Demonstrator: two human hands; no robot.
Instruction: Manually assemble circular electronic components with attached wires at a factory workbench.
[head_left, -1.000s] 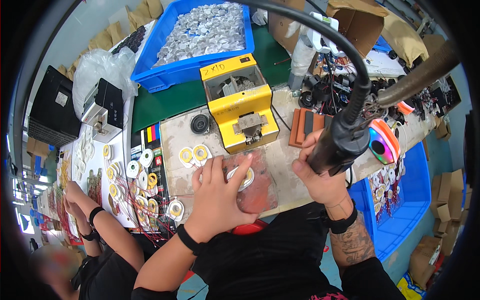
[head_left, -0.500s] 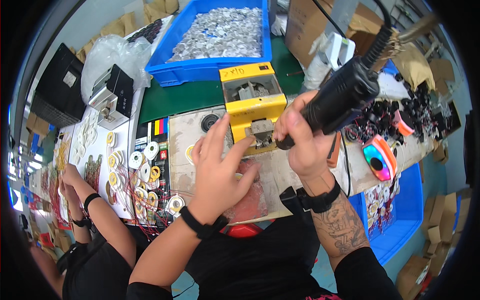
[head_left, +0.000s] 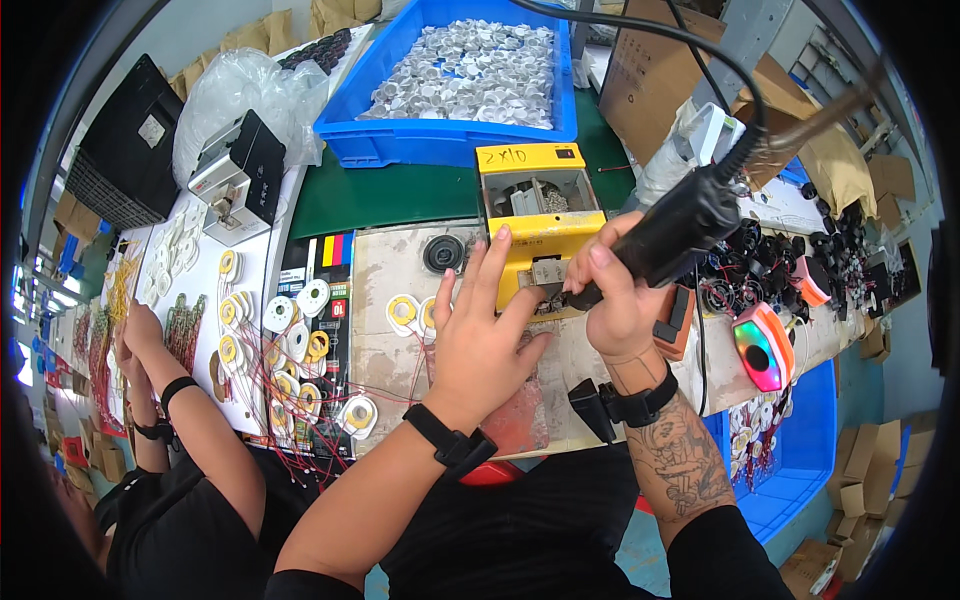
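In my right hand [head_left: 625,320] is a black corded electric screwdriver [head_left: 680,225], gripped near its lower end and tilted, its cord rising at upper right. Its tip is at the front slot of a yellow screw feeder [head_left: 540,238], whose top tray holds many small screws. My left hand [head_left: 475,365] has its fingers spread, beside the feeder's front left, and holds nothing. Its index finger comes close to the screwdriver tip; whether they touch I cannot tell. A round black part [head_left: 443,254] lies left of the feeder. Two white-and-yellow wired coils [head_left: 402,313] lie near my left fingers.
Behind the feeder stands a blue bin [head_left: 440,148] of small white parts. More coils with red wires [head_left: 300,375] lie to the left, near a co-worker's arms [head_left: 205,425]. To the right are a lit orange speaker [head_left: 765,345], black parts and a lower blue bin [head_left: 800,440].
The whole view has shifted a little, so the bench things appear further right. My left hand has moved slightly right, nearer the screwdriver tip. My right hand still grips the screwdriver.
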